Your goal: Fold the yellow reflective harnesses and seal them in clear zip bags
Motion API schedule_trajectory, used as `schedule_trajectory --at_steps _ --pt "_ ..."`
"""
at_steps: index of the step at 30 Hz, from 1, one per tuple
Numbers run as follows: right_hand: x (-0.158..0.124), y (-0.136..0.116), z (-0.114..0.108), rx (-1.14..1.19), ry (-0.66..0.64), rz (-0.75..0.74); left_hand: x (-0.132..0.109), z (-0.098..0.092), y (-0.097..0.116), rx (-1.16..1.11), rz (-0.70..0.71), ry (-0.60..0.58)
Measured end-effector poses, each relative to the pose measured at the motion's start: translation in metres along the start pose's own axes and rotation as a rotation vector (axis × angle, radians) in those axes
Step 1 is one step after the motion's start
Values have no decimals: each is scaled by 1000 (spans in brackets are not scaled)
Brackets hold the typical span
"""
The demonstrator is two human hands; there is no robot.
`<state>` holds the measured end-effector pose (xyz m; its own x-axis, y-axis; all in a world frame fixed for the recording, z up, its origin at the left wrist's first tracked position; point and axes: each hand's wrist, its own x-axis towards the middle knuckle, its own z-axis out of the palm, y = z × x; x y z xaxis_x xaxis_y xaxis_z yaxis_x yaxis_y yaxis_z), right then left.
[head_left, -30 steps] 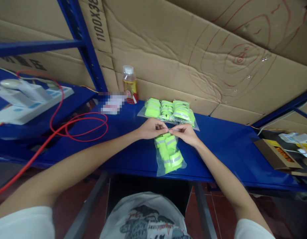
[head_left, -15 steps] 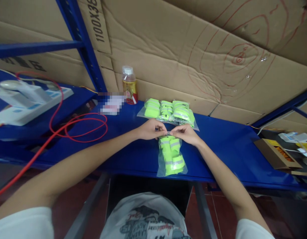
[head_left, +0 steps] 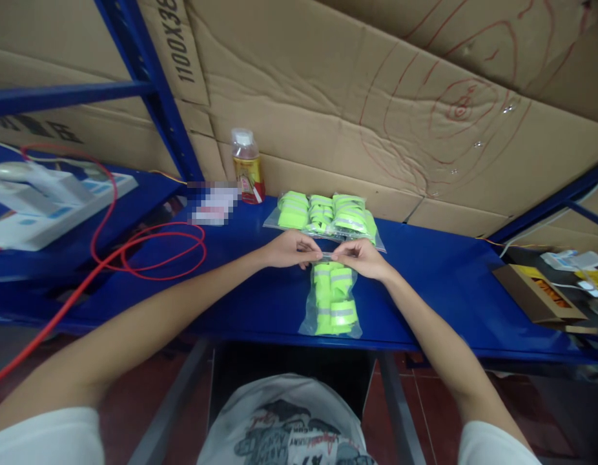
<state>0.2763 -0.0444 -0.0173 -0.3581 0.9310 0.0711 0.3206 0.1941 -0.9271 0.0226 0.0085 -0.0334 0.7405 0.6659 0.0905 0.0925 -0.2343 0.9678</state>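
A clear plastic bag holds folded neon-yellow bands with silvery reflective stripes and hangs or lies at the front of the blue table. My left hand pinches the left part of the bag's top edge between thumb and fingers. On the right part of the same edge, my right hand is pinched too, so the edge stretches straight between both. Just behind my hands lie several similar filled bags side by side.
A bottle with a white cap stands at the back against the cardboard wall. Left are a looped red cable and a white power strip. An open carton sits at the right. A blue shelf post rises behind.
The bag of neon bands hangs straighter, its lower end shifted slightly left and up. Both hands keep their pinch on its top edge. The whole view has shifted slightly.
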Motion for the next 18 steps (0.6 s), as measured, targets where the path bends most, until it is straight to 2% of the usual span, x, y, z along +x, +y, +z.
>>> schedule_trajectory --at_steps 5,8,13,18 --pt "1 2 2 -7 11 20 -1 1 3 43 48 3" --pt "0 0 4 -41 -25 4 -1 6 3 60 85 18" --pt "-3 -2 3 -86 -45 -36 2 11 -3 59 44 29" --pt "-4 -2 1 -27 -84 -7 2 10 0 43 62 -25"
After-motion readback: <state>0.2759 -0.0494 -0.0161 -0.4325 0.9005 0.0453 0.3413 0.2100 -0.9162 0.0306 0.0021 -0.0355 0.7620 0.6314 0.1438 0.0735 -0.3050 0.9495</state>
